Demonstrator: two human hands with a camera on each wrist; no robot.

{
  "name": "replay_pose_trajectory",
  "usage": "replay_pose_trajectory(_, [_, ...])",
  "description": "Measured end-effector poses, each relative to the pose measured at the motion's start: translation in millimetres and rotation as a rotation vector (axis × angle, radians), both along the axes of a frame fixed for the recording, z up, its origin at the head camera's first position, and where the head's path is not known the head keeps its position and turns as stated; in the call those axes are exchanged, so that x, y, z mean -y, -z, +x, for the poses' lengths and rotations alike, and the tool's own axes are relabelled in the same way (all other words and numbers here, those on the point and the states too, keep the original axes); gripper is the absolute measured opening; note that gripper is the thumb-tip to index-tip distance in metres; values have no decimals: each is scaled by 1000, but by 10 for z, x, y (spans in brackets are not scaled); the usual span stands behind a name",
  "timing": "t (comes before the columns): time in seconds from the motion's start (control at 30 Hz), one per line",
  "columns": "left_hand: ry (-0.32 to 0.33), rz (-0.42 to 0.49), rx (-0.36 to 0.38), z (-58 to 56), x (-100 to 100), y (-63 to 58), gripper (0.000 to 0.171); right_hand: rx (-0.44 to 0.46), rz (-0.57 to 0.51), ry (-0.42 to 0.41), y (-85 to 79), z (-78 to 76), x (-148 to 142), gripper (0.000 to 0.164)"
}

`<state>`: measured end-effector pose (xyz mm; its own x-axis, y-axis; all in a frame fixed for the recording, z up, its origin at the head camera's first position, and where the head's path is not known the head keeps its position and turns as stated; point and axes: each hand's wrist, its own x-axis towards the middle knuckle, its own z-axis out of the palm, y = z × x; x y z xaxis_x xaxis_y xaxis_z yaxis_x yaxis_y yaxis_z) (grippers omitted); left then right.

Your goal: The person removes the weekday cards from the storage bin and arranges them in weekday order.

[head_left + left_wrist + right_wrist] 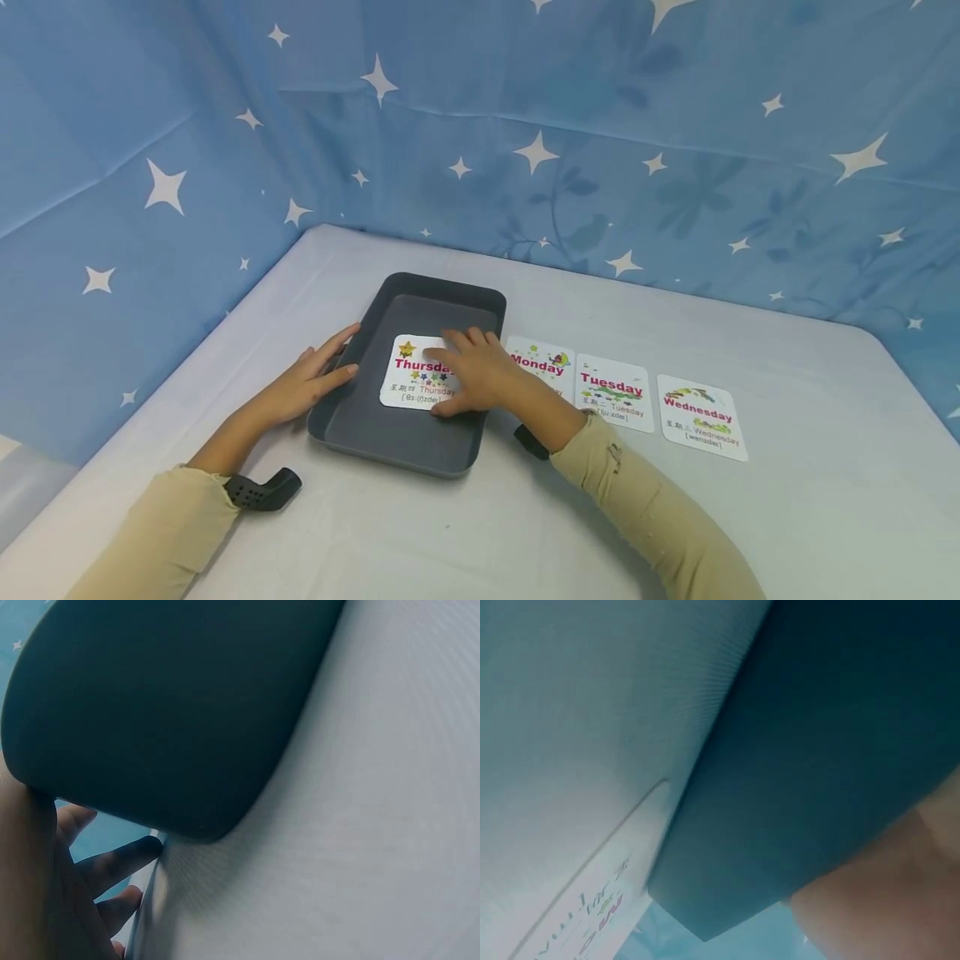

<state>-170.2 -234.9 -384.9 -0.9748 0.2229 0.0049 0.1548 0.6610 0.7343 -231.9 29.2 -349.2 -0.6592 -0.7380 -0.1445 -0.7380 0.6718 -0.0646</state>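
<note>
A dark grey rectangular tray (375, 446) stands on the table, and a white card printed "Thursday" (408, 387) is inside it. My left hand (300, 387) grips the tray's left rim, thumb over the inside and fingers along the outer wall; the left wrist view shows those fingers (124, 866) spread beneath the wall. Reaching over the tray's right side, my right hand (480, 371) spans the Thursday card, with fingers at its upper edge and thumb at its lower edge. It covers the card's right end. In the right wrist view the tray's wall (780, 787) fills much of the frame.
To the right of the tray lie three more cards in a row: Monday (540, 354), Tuesday (615, 387) and Wednesday (701, 417). My right forearm passes over the lower part of Monday. A blue star-patterned curtain (480, 117) hangs behind the white table (420, 542).
</note>
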Motion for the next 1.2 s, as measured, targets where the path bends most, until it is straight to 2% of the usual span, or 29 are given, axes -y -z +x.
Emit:
replay_pose_trajectory(0.17, [0,-5,-2,2,-1,-4,63,-32,13,-23,0,4,-15,77])
replay_pose_trajectory(0.33, [-1,-3,-4,0,2,-7,63,-55,0,-38,-3,2,-25,81])
replay_pose_trajectory(0.73, [0,0,-4,4,-4,-6,63,-52,-38,-33,27,-12,-45,78])
replay_pose_trajectory(0.87, [-4,5,-2,16,0,0,63,-59,-84,-24,27,6,-57,75])
replay_pose_trajectory(1.07, [6,0,-5,14,-8,-8,63,-169,-159,17,10,73,-150,77])
replay_pose_trajectory(1.2, [10,-2,-7,6,-3,-17,63,-217,-291,38,9,122,-284,76])
